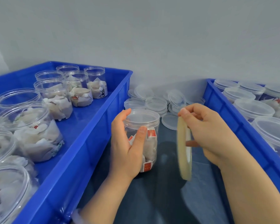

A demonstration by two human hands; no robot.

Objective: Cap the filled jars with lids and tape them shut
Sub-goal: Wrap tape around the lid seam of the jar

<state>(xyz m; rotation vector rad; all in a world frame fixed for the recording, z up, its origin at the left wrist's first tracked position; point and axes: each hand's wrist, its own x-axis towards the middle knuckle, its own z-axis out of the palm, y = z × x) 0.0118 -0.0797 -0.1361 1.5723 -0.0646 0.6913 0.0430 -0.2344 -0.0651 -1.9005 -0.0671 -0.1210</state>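
In the middle of the frame the left hand point(128, 147) wraps a clear jar point(144, 136) standing on the dark bench point(168, 199); its grip is closed around the jar's side, thumb across the front, fingers behind; the jar already wears its clear lid point(143, 116) and holds pale sachets with red tags. Just to the right, the right hand point(207, 133) holds a roll of tape point(183, 149) on edge, thumb and fingertips pinching the top of the ring, the roll hanging near the jar but apart from it; whether a strip runs from roll to jar I cannot tell. Behind the hands, centre frame, a heap of loose lids point(157, 102) lies on the bench against the grey wall point(152, 38). At left a blue crate point(81, 143) carries open jars point(55, 97) filled with the same pale sachets, none of them lidded; at the right edge a second blue crate point(242, 126) holds capped jars point(252, 109), packed close together.
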